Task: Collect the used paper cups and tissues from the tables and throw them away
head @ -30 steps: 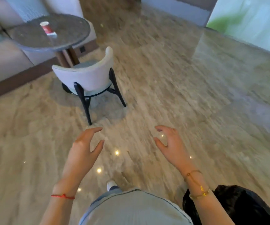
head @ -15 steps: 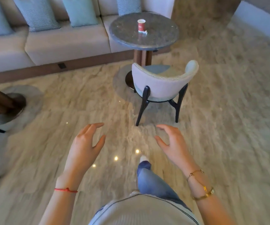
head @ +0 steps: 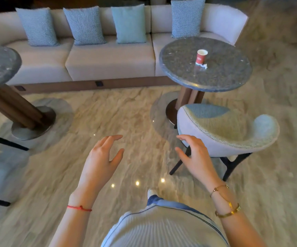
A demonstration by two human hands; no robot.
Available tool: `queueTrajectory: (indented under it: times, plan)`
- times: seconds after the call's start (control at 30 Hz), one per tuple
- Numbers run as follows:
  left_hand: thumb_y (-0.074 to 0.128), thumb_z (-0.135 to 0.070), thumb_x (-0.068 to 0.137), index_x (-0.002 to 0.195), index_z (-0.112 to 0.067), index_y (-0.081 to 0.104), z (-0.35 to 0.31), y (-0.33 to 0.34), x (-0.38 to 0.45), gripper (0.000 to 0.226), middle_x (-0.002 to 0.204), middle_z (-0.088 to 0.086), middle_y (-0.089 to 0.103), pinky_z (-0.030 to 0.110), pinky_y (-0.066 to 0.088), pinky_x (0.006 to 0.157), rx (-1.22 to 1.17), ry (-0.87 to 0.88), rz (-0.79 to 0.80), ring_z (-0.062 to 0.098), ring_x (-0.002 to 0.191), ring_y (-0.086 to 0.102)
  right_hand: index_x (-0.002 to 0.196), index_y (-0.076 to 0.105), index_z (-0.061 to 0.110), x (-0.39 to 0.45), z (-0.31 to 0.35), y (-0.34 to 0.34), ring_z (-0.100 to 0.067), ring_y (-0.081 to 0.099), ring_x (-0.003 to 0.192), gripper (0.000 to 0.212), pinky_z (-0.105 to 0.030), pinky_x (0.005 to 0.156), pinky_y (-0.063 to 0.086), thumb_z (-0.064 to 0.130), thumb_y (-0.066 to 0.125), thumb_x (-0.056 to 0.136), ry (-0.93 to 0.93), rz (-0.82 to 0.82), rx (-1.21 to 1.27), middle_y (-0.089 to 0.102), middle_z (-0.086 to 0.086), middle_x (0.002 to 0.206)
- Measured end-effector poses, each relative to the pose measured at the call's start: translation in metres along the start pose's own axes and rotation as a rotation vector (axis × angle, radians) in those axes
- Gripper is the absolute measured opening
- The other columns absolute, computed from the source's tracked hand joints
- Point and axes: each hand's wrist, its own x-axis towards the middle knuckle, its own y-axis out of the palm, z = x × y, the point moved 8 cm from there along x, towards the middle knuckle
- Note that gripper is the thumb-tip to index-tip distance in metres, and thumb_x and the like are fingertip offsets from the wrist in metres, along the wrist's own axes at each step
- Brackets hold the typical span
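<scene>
Hands: left hand (head: pixel 102 157) and right hand (head: pixel 195 155) hung apart, fingers loose, empty.
Cup: red paper cup (head: pixel 201 56) and tissue (head: pixel 203 65) sat uncollected at one o'clock on round table (head: pixel 178 68).
Progress: pickup and disposal remained.

Soft even light, floor (head: pixel 137 111) glints, blurred and warped edges.

A polished beige marble floor (head: pixel 126 113) is marked by small bright reflections of light. A long cream sofa (head: pixel 108 57), set with four blue cushions (head: pixel 85 25), is placed along the far side. Two round stone-topped tables (head: pixel 229 72) on wooden pedestals are seen left and right, with a curved pale chair (head: pixel 224 139) drawn near the right one.
</scene>
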Motion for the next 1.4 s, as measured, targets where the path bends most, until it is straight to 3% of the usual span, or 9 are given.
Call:
queueTrajectory:
  times: [0.17,0.4,0.6,0.77,0.9,1.2,1.4]
  plan:
    - [0.065,-0.03,0.089,0.126,-0.026,0.057,0.004,-0.007,0.101,0.038,0.122,-0.006,0.061,0.022,0.04,0.088,0.004,-0.017,-0.029,0.016,0.111,0.059,0.125,0.054,0.028,0.112,-0.004,-0.007,-0.004,0.045,0.115,0.037,-0.002,0.092,0.024,0.03,0.063,0.09,-0.028,-0.013,-0.021,0.058,0.011,0.121]
    - [0.067,-0.024,0.088,0.125,-0.024,0.058,0.007,0.014,0.238,0.038,0.118,-0.01,0.06,0.019,0.038,0.087,-0.042,0.032,0.022,0.015,0.112,0.059,0.124,0.057,0.025,0.233,-0.025,-0.007,-0.009,0.047,0.116,0.034,-0.019,0.098,0.032,0.028,0.063,0.09,0.021,-0.051,-0.014,0.058,0.009,0.121]
    - [0.065,-0.025,0.09,0.129,-0.024,0.056,0.012,0.039,0.379,0.04,0.125,-0.007,0.06,0.018,0.037,0.088,-0.049,0.131,0.091,0.014,0.115,0.057,0.126,0.057,0.022,0.339,-0.056,0.0,-0.012,0.048,0.12,0.036,-0.017,0.098,0.031,0.027,0.063,0.091,0.104,-0.082,-0.039,0.059,0.007,0.124]
    - [0.064,-0.028,0.09,0.13,-0.026,0.054,0.0,0.047,0.502,0.041,0.128,-0.006,0.058,0.019,0.04,0.087,-0.04,0.243,0.135,0.014,0.114,0.058,0.125,0.057,0.022,0.435,-0.073,-0.009,-0.012,0.048,0.121,0.036,-0.025,0.104,0.035,0.028,0.064,0.09,0.177,-0.176,-0.037,0.06,0.007,0.122]
    - [0.063,-0.03,0.09,0.13,-0.026,0.054,-0.016,0.06,0.585,0.041,0.129,-0.008,0.058,0.02,0.043,0.088,-0.055,0.335,0.187,0.013,0.115,0.059,0.126,0.056,0.022,0.49,-0.089,-0.021,-0.01,0.046,0.117,0.036,-0.016,0.097,0.03,0.026,0.064,0.09,0.239,-0.256,-0.047,0.058,0.008,0.122]
    - [0.065,-0.023,0.089,0.136,-0.021,0.05,-0.085,0.146,0.718,0.05,0.132,-0.001,0.056,0.031,0.047,0.094,-0.133,0.49,0.37,0.017,0.119,0.056,0.125,0.057,0.017,0.562,-0.169,-0.053,-0.021,0.042,0.119,0.036,-0.021,0.099,0.027,0.02,0.064,0.09,0.424,-0.35,-0.079,0.056,-0.002,0.125]
    - [0.065,-0.025,0.091,0.142,-0.022,0.041,-0.145,0.233,0.79,0.057,0.14,-0.001,0.049,0.03,0.042,0.102,-0.17,0.508,0.458,0.016,0.126,0.049,0.129,0.054,0.012,0.608,-0.257,-0.09,-0.026,0.042,0.124,0.041,-0.026,0.103,0.027,0.019,0.064,0.09,0.557,-0.386,-0.068,0.054,-0.007,0.129]
